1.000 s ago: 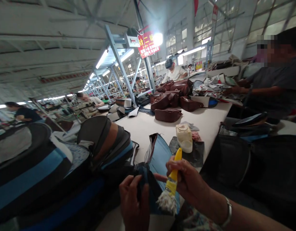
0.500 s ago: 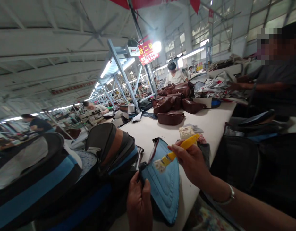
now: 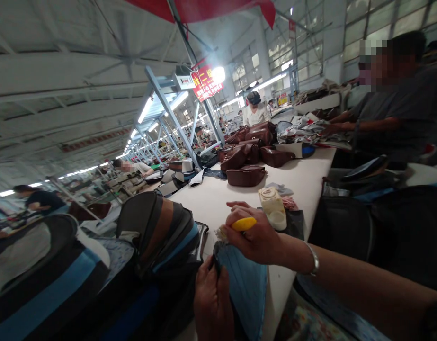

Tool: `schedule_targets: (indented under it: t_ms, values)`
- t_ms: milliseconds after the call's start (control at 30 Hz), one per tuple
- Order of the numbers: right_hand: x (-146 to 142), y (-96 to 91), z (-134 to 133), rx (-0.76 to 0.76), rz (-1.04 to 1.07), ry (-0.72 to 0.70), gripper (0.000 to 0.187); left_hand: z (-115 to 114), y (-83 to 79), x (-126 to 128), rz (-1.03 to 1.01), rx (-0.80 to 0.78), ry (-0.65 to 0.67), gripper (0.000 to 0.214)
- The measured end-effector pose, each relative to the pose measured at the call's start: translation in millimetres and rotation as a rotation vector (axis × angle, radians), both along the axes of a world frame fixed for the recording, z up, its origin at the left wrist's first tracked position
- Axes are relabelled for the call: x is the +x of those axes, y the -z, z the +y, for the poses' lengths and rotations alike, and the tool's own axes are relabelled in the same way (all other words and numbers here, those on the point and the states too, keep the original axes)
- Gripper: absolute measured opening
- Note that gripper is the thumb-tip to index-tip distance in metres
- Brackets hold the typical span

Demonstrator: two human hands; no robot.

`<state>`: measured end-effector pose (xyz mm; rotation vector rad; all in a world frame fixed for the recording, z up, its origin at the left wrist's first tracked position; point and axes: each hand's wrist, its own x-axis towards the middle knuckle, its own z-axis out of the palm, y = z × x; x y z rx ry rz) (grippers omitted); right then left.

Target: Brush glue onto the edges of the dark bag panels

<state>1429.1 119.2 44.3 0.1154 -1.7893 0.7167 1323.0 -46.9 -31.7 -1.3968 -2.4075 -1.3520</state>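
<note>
My right hand (image 3: 255, 237) is closed around a yellow-handled brush (image 3: 241, 224), its pale bristles pressed against the top edge of a blue quilted bag panel (image 3: 246, 284). My left hand (image 3: 213, 303) pinches the panel's dark left edge at the near end of the white table (image 3: 211, 199). A silver bracelet circles my right wrist. Just beyond the brush stands a cream-coloured container (image 3: 273, 208) on a dark sheet.
Blue, grey and black bag pieces (image 3: 157, 232) are stacked to my left. Brown leather bags (image 3: 246, 156) are piled further up the table. A person in a dark shirt (image 3: 399, 104) works at the right. Black bags (image 3: 381, 227) lie to my right.
My right hand swung the brush up from the middle of the panel to its top edge, with the handle end now pointing at the camera. The view shifted slightly to the right.
</note>
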Motion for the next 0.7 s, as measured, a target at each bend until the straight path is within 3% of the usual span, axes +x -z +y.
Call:
schedule_targets:
  t_ms: [100, 167, 233, 367, 433, 500, 567, 700]
  values:
    - [5.3, -1.7, 1.9, 0.053, 0.017, -0.095, 0.009, 0.2, 1.2, -2.3, 0.045, -0.025, 0.017, 0.037]
    - [6.9, -0.4, 6.8, 0.205, -0.044, -0.137, 0.007, 0.6, 2.7, -0.5, 0.072, -0.024, 0.03, 0.038]
    - [10.1, -0.8, 12.1, 0.344, -0.09, -0.089, 0.006, 1.4, 4.9, 2.0, 0.094, 0.01, 0.016, 0.038]
    - [18.7, -3.8, 11.2, 0.25, -0.026, -0.079, 0.008, 3.2, 10.0, 1.3, 0.177, 0.033, 0.023, 0.035]
    - [19.2, 0.1, 8.5, 0.324, -0.064, -0.127, 0.006, 3.3, 10.7, -1.2, 0.229, 0.003, 0.063, 0.034]
    - [18.9, 7.2, 10.4, 0.427, -0.135, -0.085, 0.004, 2.2, 9.4, -3.8, 0.256, -0.018, 0.055, 0.035]
    - [23.9, 13.3, 18.0, 0.305, -0.133, 0.009, 0.005, -0.7, 6.8, -6.2, 0.279, -0.027, 0.025, 0.035]
    - [62.8, 18.9, 37.1, -0.451, 0.076, 0.086, 0.014, -9.0, 5.5, -7.8, 0.313, -0.026, 0.002, 0.034]
